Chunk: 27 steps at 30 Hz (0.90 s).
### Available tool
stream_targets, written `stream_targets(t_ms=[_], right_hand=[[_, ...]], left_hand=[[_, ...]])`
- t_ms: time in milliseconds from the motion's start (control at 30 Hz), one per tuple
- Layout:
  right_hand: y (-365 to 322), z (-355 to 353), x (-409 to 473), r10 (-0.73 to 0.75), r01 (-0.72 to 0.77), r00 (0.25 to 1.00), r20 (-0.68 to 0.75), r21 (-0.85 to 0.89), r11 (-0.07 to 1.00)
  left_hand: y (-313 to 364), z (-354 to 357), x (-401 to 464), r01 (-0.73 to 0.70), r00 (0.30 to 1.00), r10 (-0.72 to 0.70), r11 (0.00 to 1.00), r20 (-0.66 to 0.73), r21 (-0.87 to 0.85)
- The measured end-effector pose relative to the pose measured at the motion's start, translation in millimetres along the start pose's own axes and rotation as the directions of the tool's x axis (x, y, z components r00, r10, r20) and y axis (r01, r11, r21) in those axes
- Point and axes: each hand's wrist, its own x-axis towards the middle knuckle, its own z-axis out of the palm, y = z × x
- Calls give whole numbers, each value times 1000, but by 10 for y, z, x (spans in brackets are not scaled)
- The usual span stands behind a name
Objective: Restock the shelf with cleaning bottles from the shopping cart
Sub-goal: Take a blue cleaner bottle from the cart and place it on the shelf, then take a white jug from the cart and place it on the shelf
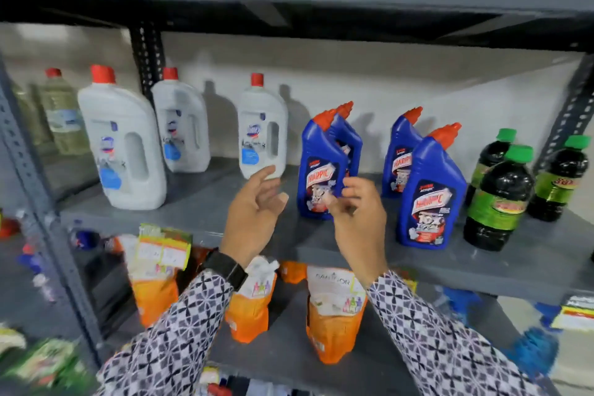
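Observation:
A grey metal shelf (205,202) carries cleaning bottles. Three white jugs with red caps (123,141) stand at the left and middle. Blue toilet-cleaner bottles with orange caps form two pairs, the left pair (321,167) and the right pair (430,193). Dark bottles with green caps (496,199) stand at the right. My left hand (255,212) hangs open in front of the shelf, holding nothing. My right hand (356,212) is just in front of the left blue pair, fingers loosely curled and apart from the bottle. No shopping cart is in view.
Orange refill pouches (334,315) stand on the shelf below. A yellowish bottle (62,112) sits at the far left beyond the perforated upright post (148,51). Bare shelf surface lies between the white jugs and the blue bottles. Blue items (530,350) lie at the lower right.

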Motion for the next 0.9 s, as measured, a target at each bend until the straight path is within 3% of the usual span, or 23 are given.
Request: stream_targets(t_ms=[100,200,300,433,567,667,800,900], right_hand=[[-141,147,-424,-181,168,973,143,95,981],[-111,506,-965,-259,211,878,401,161,964],[112,1052,-1630,-229,146,690,686,178,973],[572,1816,-2623,-95,20,444,891,97,995],[1232,2644,-3775,126,37,65,990,-129,991],[1758,3123,-4510,288,222,-161,944,-250,943],[2431,3468,-5403,517,519,-308,799,-314,795],[2773,3571,-5888,635,592,-314,705,-378,712]], left_hand=[[-34,-390,-562,-100,986,106,994,-132,50],[-229,-843,-1240,-90,944,130,986,-303,143],[-728,-1333,-1887,72,877,18,983,-480,169],[-1694,-2013,-2739,428,738,-291,899,-609,89],[-2710,-2679,-3676,781,478,-597,625,-644,0],[-3277,-2966,-4152,902,261,-729,418,-632,-110],[-4059,-3191,-4815,906,-80,-839,164,-537,-391],[-4478,-3168,-5083,864,-192,-884,54,-427,-500]])
